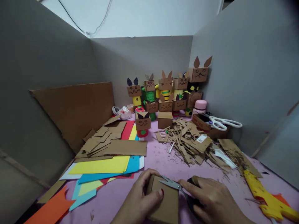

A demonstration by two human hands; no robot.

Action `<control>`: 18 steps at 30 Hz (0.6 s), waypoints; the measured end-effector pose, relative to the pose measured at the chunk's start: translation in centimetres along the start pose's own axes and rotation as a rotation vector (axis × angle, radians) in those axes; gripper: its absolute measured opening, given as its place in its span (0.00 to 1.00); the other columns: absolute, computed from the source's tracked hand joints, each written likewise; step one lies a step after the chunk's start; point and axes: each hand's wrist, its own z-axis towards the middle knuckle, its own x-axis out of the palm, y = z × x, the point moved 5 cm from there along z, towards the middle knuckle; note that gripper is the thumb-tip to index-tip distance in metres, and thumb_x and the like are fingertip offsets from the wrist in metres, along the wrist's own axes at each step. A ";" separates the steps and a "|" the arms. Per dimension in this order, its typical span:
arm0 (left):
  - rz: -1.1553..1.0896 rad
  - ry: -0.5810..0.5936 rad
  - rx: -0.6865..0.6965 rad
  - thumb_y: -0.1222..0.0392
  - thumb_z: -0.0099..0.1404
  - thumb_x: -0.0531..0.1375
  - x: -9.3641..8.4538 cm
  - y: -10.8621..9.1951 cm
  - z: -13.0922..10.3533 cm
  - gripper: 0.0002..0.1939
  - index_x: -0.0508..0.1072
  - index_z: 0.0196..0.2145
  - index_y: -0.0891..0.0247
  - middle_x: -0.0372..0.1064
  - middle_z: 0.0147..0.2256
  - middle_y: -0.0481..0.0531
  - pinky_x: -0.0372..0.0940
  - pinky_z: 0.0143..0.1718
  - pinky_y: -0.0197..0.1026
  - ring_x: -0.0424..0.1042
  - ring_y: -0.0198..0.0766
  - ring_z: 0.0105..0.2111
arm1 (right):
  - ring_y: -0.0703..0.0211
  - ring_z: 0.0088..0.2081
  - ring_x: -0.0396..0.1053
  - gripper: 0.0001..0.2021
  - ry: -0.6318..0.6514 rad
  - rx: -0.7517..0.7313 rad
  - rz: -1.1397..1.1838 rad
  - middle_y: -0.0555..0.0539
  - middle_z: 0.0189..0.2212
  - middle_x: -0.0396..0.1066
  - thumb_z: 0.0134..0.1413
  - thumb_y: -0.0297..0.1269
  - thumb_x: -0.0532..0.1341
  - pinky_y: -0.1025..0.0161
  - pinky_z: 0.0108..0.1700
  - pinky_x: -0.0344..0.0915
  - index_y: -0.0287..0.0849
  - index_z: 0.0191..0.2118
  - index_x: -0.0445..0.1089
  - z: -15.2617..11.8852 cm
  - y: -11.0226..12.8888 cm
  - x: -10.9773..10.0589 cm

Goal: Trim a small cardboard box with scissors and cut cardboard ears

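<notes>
Head view: left hand [137, 202] grips cardboard piece [163, 202], right hand [215, 199] holds scissors [171, 184] at its top edge, cut barely begun.

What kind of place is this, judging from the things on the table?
Probably a small craft workstation, screened by grey boards. A pile of cardboard scraps, sheets of coloured paper and a row of finished cardboard animal figures lie on the pink table; the right hand holds scissors.
</notes>
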 end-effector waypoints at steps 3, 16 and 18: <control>0.028 -0.014 -0.003 0.54 0.57 0.61 0.2 -0.4 -0.2 0.15 0.65 0.41 0.59 0.67 0.34 0.50 0.62 0.35 0.41 0.68 0.41 0.34 | 0.57 0.20 0.69 0.25 0.013 -0.011 -0.001 0.50 0.21 0.71 0.34 0.25 0.53 0.65 0.23 0.56 0.48 0.43 0.71 0.0 0.1 0.2; 0.043 0.037 -0.020 0.54 0.58 0.61 0.6 -0.8 -0.6 0.14 0.65 0.41 0.59 0.67 0.32 0.49 0.60 0.35 0.41 0.68 0.40 0.33 | 0.60 0.19 0.69 0.24 0.008 -0.072 0.028 0.53 0.20 0.71 0.35 0.23 0.52 0.65 0.23 0.54 0.47 0.42 0.68 -0.2 0.2 0.0; 0.039 0.043 -0.004 0.55 0.58 0.61 0.7 -0.8 -0.5 0.14 0.65 0.40 0.59 0.66 0.32 0.48 0.60 0.35 0.41 0.68 0.39 0.32 | 0.61 0.18 0.68 0.23 -0.001 -0.087 0.033 0.53 0.19 0.71 0.35 0.23 0.51 0.65 0.22 0.53 0.46 0.42 0.68 -0.2 0.2 -0.1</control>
